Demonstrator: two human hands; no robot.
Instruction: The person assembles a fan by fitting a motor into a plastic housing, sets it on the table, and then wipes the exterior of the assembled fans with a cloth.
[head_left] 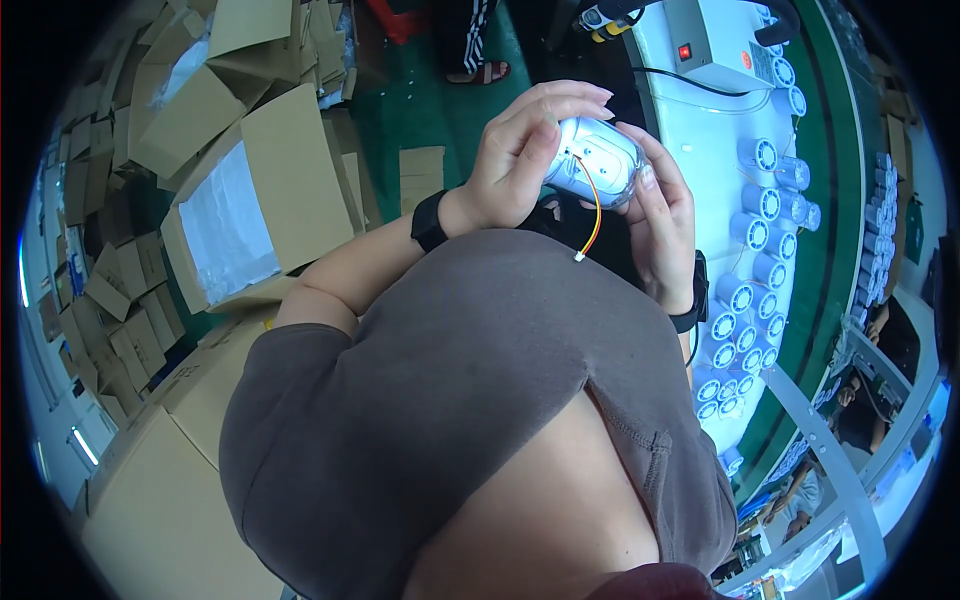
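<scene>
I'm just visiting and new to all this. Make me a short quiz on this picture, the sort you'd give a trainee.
1. Choose one: what hangs from the pale rounded device? (a) a metal chain (b) thin coloured wires (c) a paper tag
2. True or false: the open cardboard box with the white lining is on the person's right.
3. Short answer: what holds the device on each side?

Key:
1. b; they end in a small white plug.
2. False; it is on the person's left.
3. The left hand on its left, the right hand on its right.
</scene>
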